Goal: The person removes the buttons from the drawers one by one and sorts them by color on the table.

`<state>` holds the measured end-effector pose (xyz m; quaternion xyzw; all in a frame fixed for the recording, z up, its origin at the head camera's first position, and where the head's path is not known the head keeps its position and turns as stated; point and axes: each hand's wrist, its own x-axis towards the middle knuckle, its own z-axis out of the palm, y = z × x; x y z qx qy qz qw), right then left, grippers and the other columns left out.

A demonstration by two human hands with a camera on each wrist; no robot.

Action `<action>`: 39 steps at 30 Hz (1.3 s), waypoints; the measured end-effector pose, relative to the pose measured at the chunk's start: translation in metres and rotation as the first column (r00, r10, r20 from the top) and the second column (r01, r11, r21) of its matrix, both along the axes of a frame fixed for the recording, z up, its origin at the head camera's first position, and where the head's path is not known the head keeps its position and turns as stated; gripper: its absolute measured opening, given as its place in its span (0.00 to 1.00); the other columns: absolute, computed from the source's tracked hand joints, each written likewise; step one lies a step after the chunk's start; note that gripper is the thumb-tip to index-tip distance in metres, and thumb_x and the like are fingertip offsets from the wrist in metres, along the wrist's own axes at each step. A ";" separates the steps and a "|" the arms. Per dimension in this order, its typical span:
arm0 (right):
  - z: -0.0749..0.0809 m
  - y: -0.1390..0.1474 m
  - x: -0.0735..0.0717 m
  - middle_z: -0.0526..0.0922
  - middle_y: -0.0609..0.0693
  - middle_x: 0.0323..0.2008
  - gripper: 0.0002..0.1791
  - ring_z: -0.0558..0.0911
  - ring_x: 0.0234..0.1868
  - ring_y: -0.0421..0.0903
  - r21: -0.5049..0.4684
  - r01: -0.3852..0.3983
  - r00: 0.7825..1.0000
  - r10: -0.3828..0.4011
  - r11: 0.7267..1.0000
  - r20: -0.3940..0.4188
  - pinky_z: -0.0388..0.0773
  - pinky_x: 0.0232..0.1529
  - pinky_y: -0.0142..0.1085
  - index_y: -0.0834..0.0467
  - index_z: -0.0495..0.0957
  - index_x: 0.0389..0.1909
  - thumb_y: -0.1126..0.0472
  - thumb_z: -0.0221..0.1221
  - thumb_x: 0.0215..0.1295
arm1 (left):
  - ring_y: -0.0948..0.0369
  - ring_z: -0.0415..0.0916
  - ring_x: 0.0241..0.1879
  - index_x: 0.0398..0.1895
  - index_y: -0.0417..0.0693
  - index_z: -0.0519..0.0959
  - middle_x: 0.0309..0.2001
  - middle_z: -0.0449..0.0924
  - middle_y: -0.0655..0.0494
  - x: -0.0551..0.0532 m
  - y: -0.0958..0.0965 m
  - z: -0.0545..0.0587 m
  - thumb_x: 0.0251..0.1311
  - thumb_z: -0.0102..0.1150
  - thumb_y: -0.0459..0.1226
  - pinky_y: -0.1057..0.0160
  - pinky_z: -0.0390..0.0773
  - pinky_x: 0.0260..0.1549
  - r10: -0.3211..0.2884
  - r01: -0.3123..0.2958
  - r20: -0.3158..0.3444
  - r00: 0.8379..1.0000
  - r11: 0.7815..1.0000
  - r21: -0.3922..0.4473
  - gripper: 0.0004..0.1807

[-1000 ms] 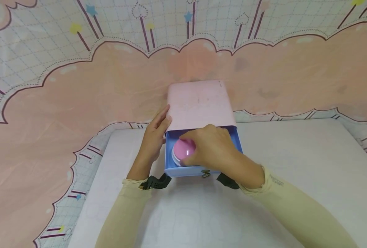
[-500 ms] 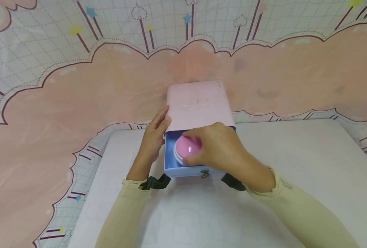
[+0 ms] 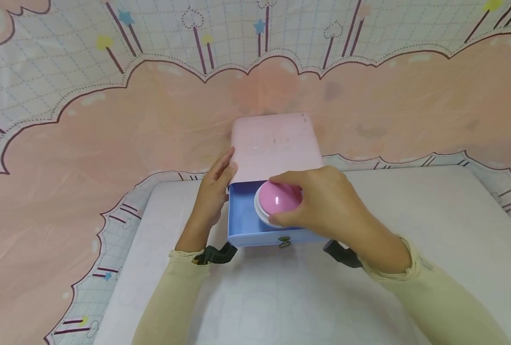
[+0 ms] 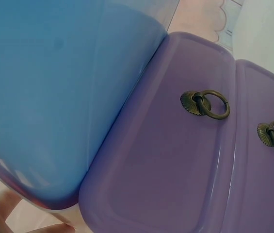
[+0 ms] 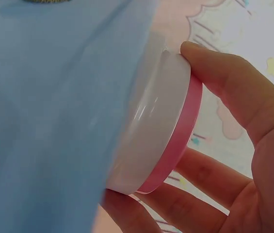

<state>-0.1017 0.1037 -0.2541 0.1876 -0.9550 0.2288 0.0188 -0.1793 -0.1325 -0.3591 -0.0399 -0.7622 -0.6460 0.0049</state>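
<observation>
My right hand [image 3: 333, 203] grips a white jar with a pink lid [image 3: 280, 198], thumb on the near side and fingers on the far side. The jar overlaps the right part of a pulled-out blue drawer [image 3: 255, 241] in the head view. In the right wrist view, the drawer front [image 5: 54, 121] hides part of the jar's white body [image 5: 156, 116]. My left hand [image 3: 210, 196] rests along the left side of the small drawer cabinet [image 3: 277, 143], which has a pink top. Its fingers extend toward the back; some fingers [image 4: 6, 201] show below the drawer in the left wrist view.
Two closed purple drawers [image 4: 151, 145] with brass ring pulls sit under the blue one. The cabinet stands on a white table [image 3: 411, 215], near a wall covering [image 3: 367, 96] with cloud patterns. A dark strap [image 3: 343, 254] is on the right wrist.
My right hand has carried the jar rightward and slightly up from the left part of the drawer, exposing more of the drawer's blue floor. The left hand stays in place on the cabinet's side.
</observation>
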 end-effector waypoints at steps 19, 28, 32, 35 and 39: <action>0.006 0.050 0.001 0.87 0.47 0.40 0.36 0.77 0.43 0.50 0.003 0.080 0.996 -0.080 0.997 -0.026 0.76 0.33 0.37 0.43 0.83 0.61 0.41 0.78 0.47 | 0.45 0.66 0.73 0.76 0.77 0.63 0.79 0.59 0.58 -0.001 -0.001 0.002 0.75 0.50 0.53 0.35 0.76 0.59 -0.002 0.002 0.022 1.000 1.000 0.023 0.28; 0.004 0.073 -0.004 0.87 0.54 0.46 0.39 0.78 0.47 0.55 -0.017 0.115 0.993 -0.116 0.993 -0.038 0.81 0.32 0.40 0.45 0.82 0.63 0.37 0.77 0.48 | 0.45 0.65 0.74 0.77 0.76 0.63 0.80 0.59 0.58 -0.001 0.001 0.003 0.76 0.50 0.53 0.33 0.74 0.59 -0.004 0.004 0.014 1.000 1.000 0.017 0.28; 0.002 0.081 -0.004 0.87 0.57 0.48 0.39 0.78 0.49 0.57 -0.027 0.139 0.989 -0.140 0.990 -0.042 0.84 0.35 0.46 0.47 0.81 0.63 0.38 0.77 0.49 | 0.45 0.64 0.75 0.77 0.76 0.63 0.80 0.58 0.59 0.000 0.001 0.004 0.76 0.50 0.53 0.32 0.73 0.59 -0.008 0.007 0.009 1.000 1.000 0.017 0.28; -0.001 0.086 -0.004 0.86 0.58 0.49 0.40 0.77 0.50 0.59 -0.026 0.162 0.986 -0.163 0.986 -0.037 0.85 0.36 0.49 0.48 0.81 0.64 0.40 0.77 0.49 | 0.45 0.65 0.74 0.77 0.76 0.63 0.80 0.59 0.59 0.000 0.001 0.004 0.76 0.50 0.53 0.34 0.75 0.59 -0.008 0.008 0.012 1.000 1.000 0.022 0.28; -0.005 0.093 -0.005 0.86 0.59 0.51 0.41 0.77 0.51 0.60 -0.029 0.181 0.982 -0.182 0.983 -0.046 0.86 0.37 0.51 0.49 0.79 0.66 0.41 0.78 0.49 | 0.46 0.67 0.73 0.77 0.76 0.63 0.79 0.59 0.59 0.000 0.000 0.003 0.76 0.50 0.52 0.35 0.77 0.58 -0.007 0.007 0.011 1.000 1.000 0.028 0.28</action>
